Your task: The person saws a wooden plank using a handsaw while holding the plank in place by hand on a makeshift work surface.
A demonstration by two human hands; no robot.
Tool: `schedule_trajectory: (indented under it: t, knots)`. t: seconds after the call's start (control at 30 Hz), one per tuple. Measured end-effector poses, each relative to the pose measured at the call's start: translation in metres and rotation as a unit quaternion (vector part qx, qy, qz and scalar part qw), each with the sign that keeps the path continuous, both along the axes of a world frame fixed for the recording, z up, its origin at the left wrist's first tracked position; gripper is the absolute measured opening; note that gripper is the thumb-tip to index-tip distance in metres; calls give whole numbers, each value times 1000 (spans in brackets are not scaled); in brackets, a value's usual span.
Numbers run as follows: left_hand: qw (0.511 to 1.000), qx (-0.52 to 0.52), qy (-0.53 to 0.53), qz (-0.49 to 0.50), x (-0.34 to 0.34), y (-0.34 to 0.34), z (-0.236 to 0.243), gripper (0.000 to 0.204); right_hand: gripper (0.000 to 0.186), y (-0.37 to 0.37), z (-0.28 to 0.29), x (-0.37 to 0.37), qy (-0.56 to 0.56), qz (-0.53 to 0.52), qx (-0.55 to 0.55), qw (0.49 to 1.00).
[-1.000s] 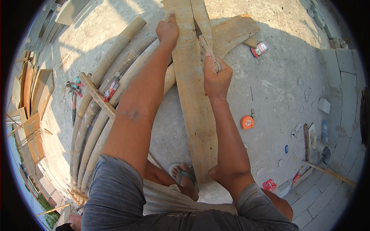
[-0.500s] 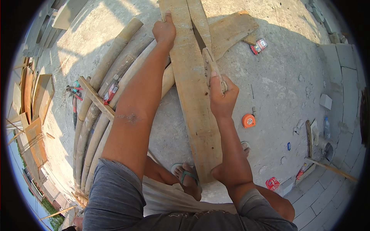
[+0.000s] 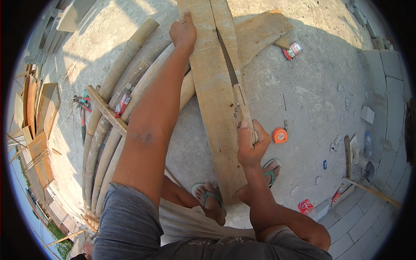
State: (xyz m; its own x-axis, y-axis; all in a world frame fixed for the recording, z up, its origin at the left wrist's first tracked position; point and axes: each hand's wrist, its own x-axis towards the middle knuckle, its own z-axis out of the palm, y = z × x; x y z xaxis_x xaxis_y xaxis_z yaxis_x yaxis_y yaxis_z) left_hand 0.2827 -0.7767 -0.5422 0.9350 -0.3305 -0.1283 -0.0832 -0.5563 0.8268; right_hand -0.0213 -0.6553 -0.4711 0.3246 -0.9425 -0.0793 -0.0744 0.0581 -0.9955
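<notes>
A long weathered wooden board (image 3: 216, 156) runs away from me between my feet, with a lengthwise cut at its far part. My left hand (image 3: 183, 31) is closed on the board's left edge near the far end, thumb on top. My right hand (image 3: 253, 141) is closed round the wooden handle of a handsaw (image 3: 225, 56), whose dark blade lies in the cut along the board's right part. Another wide plank (image 3: 264, 39) lies crosswise under the board's far end.
Bamboo poles (image 3: 121, 73) lie at left with a batten (image 3: 107, 107), pincers (image 3: 82, 102) and small packets around them, beside stacked boards (image 3: 42, 108). An orange tape measure (image 3: 279, 135) is on the concrete right of my hand; a block wall (image 3: 385, 108), bottle and offcuts are farther right.
My right hand and the saw have drawn back toward me and slightly right, showing more of the blade. My left hand has shifted slightly left and up in the picture.
</notes>
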Motion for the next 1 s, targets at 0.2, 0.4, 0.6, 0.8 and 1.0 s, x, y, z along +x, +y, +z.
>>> schedule_trajectory:
  t: [0.2,0.4,0.6,0.8,1.0]
  knots:
    - [1000,15,-3,-5,-9,-13,-12,78,22,-91,-26,88,36,-11,-34,999]
    - [1000,21,-7,2,6,-2,-10,78,21,-3,11,-18,24,9,55,998]
    - [1000,6,1,14,-2,-12,-17,86,22,-71,-27,66,5,-1,32,999]
    - [1000,26,-5,2,1,-3,-8,78,24,3,11,-25,32,7,46,998]
    - [1000,15,6,9,-5,-9,-11,77,24,-74,-33,70,31,5,-58,998]
